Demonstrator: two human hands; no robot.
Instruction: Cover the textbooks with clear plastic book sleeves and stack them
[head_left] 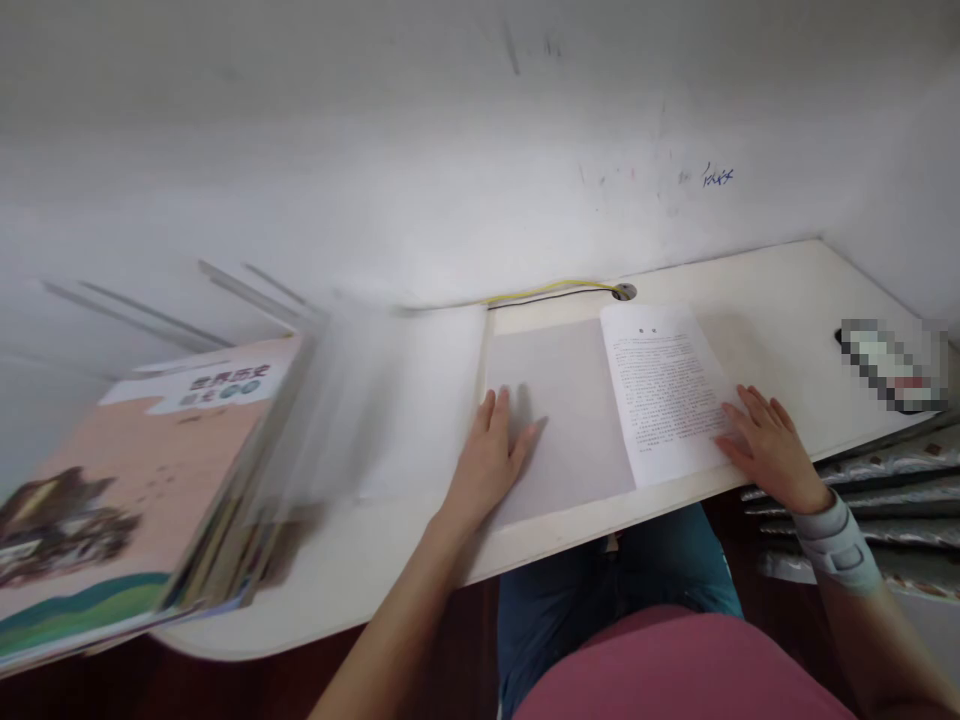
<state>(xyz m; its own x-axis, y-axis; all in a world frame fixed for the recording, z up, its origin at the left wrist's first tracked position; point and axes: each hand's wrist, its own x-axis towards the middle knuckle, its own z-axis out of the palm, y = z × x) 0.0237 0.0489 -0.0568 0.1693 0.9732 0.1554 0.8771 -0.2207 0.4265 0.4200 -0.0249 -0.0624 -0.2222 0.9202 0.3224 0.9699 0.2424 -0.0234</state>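
My left hand [495, 450] lies flat with fingers spread on a grey sheet [570, 410] in the middle of the white desk [780, 300]. My right hand [765, 445] rests open, fingers stretched, on the right edge of a printed white page [664, 390] beside that sheet. A white wrist brace [836, 545] wraps my right wrist. To the left of the grey sheet lies a blurred white page [420, 400].
A stack of picture books [142, 480] with a pink cover sits at the desk's left end. A yellow cable [547, 291] runs into a desk grommet [624, 292] by the wall. A pixelated object [892, 365] lies at the far right. Shiny packets [862, 480] are stacked beside the desk.
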